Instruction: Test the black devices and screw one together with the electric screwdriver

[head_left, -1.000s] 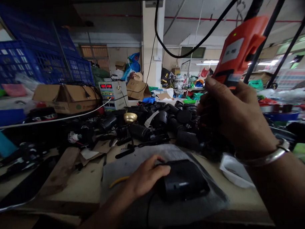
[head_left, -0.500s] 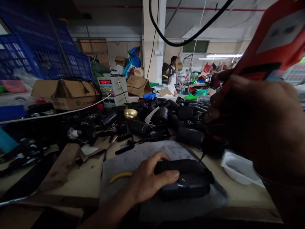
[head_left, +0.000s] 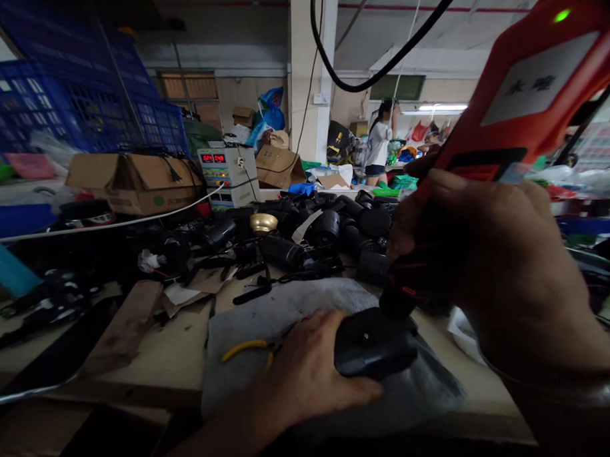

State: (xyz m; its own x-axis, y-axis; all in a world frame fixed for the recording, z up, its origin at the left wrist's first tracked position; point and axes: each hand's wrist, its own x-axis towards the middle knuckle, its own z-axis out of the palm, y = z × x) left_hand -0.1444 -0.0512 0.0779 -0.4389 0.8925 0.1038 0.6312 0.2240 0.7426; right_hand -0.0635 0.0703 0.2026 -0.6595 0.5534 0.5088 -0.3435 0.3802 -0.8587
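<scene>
My left hand [head_left: 310, 368] is closed around the near-left end of a black plastic housing [head_left: 374, 349], thumb along its near side. The housing rests on a grey cloth [head_left: 288, 309], and a small shiny screw or hole shows on its top. In my right hand [head_left: 516, 248] is a red and black electric screwdriver [head_left: 535, 94], held at a slant with its green light on. Its dark nose meets the housing's far right part; the bit's tip is hidden. Yellow-handled pliers [head_left: 244, 349] lie beside my left hand, partly covered by it.
Behind the cloth lies a heap of black housings [head_left: 329, 227] with a gold bowl [head_left: 263, 222]. A white tray [head_left: 463, 336] stands to the right. A power supply [head_left: 227, 168], a cardboard box [head_left: 133, 184] and blue crates [head_left: 81, 109] are farther back. A person [head_left: 379, 142] stands in the background.
The electric screwdriver has come left and down onto the housing. The housing has turned under my left hand, whose thumb has moved to the near side. More of the pliers shows.
</scene>
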